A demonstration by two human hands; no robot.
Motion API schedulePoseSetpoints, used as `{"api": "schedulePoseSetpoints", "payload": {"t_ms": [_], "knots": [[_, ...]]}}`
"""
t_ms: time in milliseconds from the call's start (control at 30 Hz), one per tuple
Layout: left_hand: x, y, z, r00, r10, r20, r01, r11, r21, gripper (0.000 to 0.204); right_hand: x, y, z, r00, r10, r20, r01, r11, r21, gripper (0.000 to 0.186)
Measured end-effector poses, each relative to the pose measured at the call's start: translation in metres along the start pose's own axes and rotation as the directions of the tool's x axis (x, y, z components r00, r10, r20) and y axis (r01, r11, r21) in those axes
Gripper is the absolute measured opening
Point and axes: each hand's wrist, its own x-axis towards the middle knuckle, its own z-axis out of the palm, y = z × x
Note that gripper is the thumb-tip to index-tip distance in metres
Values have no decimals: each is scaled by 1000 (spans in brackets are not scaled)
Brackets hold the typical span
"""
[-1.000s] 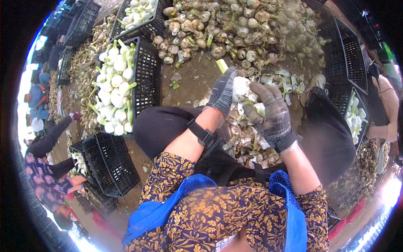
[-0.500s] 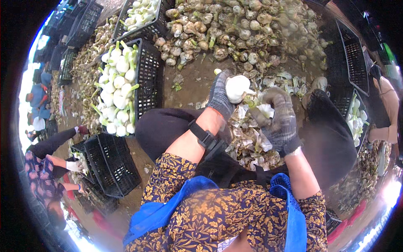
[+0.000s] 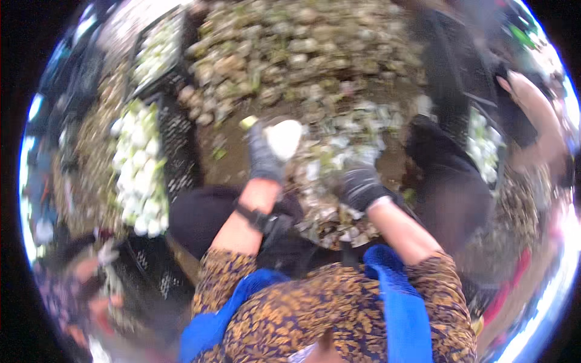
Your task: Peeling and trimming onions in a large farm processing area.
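Note:
My left hand (image 3: 264, 152), in a grey knit glove, is closed around a peeled white garlic bulb (image 3: 284, 139). The bulb's cut green stem end sticks out on the far left side of the hand. To the right, my right hand (image 3: 361, 186), gloved too, is low over a heap of loose garlic skins (image 3: 327, 209) between my legs. Motion blur smears its fingers, so neither their pose nor anything in them shows. The two hands are apart.
Unpeeled garlic (image 3: 308, 54) lies in a big pile on the ground ahead. On my left stands a black crate (image 3: 180, 151) of cleaned white bulbs (image 3: 139, 166), with another behind it. More white bulbs (image 3: 482, 145) fill a crate on the right. Other people (image 3: 66, 290) sit at both sides.
The view has shifted and blurred. My right hand has moved down and away from the bulb, toward the loose skins. My left hand keeps its hold on the bulb.

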Motion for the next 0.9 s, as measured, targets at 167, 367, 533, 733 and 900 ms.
{"api": "schedulePoseSetpoints", "payload": {"t_ms": [167,367,533,733,900], "knots": [[-2,-11,8,992,123,-18,-109,935,339,25,22,0,6,778,547,-310,151,315,937,51],[-24,-46,28,869,85,487,-461,498,735,32,14,12,-24,983,186,-8,163,-839,520,57],[-9,-50,26,638,24,770,-740,-256,622,47,-33,134,-13,858,513,-23,504,-833,229,45],[-2,-58,9,699,137,702,-707,-21,707,48,-119,345,30,288,947,-145,937,-247,246,38],[-8,-59,22,910,23,415,-360,543,759,32,-92,383,22,195,959,-206,299,141,944,35]]}}
